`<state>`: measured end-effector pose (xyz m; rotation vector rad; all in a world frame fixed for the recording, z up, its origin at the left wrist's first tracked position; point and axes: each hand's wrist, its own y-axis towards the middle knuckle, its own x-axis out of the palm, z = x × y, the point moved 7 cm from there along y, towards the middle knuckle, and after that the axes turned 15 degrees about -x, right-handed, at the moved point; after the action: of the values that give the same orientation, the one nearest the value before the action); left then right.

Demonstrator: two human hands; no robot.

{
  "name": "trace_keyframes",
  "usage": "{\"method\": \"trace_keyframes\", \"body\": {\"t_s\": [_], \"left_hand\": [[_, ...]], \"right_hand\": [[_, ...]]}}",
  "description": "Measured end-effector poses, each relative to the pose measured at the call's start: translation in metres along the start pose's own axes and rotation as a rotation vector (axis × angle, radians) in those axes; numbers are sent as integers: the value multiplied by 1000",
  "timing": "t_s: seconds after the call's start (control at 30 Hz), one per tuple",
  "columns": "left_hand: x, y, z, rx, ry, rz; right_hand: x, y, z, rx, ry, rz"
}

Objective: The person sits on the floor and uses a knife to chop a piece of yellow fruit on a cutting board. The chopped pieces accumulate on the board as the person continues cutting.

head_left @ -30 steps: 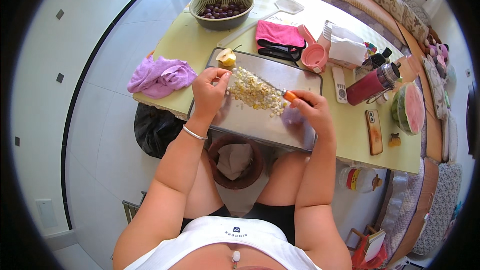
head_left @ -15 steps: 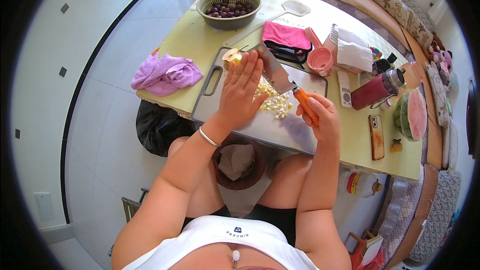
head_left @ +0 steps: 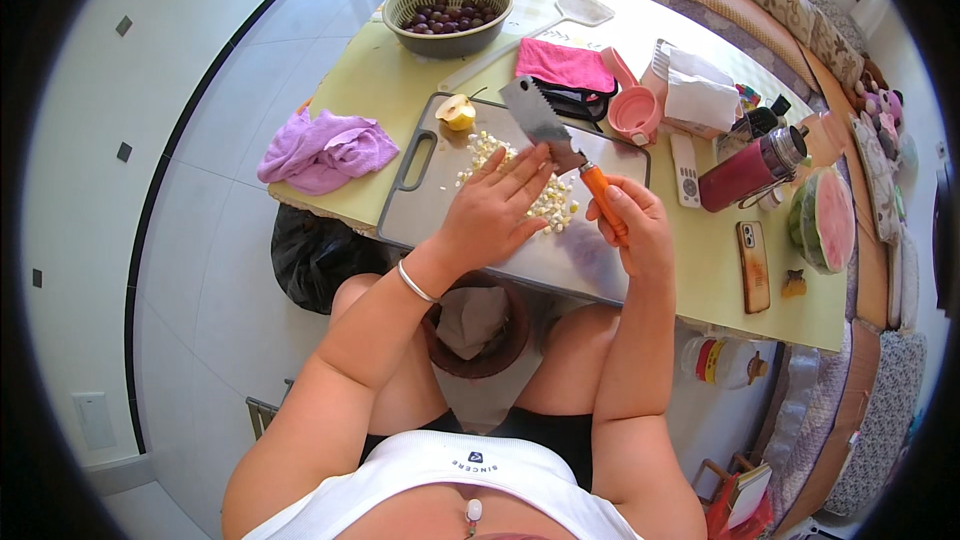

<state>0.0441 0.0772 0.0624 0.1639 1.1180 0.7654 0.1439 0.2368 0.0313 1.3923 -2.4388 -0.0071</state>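
Currently: right hand [head_left: 632, 230] clamping cleaver [head_left: 540, 118] handle; left hand [head_left: 495, 210], fingers spread, pressing diced fruit [head_left: 555, 202] at board's [head_left: 440, 200] twelve o'clock; gathering step seemingly; scraping likely needing a flat blade.

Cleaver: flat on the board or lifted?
Lifted. The right hand grips its orange handle; the cleaver blade angles up over the chopped pieces, the left hand beside it.
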Motion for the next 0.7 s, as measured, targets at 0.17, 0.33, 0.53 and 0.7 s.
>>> {"method": "trace_keyframes", "body": {"t_s": [0.17, 0.33, 0.53, 0.7], "left_hand": [[2, -9, 2, 61, 21, 43], [-4, -4, 18, 95, 64, 46], [-8, -6, 3, 26, 40, 151], [-3, -8, -1, 53, 73, 78]], "right_hand": [[-6, 1, 0, 3, -4, 28], [-1, 0, 1, 2, -9, -19], [-7, 1, 0, 6, -6, 2], [1, 0, -3, 9, -13, -14]]}}
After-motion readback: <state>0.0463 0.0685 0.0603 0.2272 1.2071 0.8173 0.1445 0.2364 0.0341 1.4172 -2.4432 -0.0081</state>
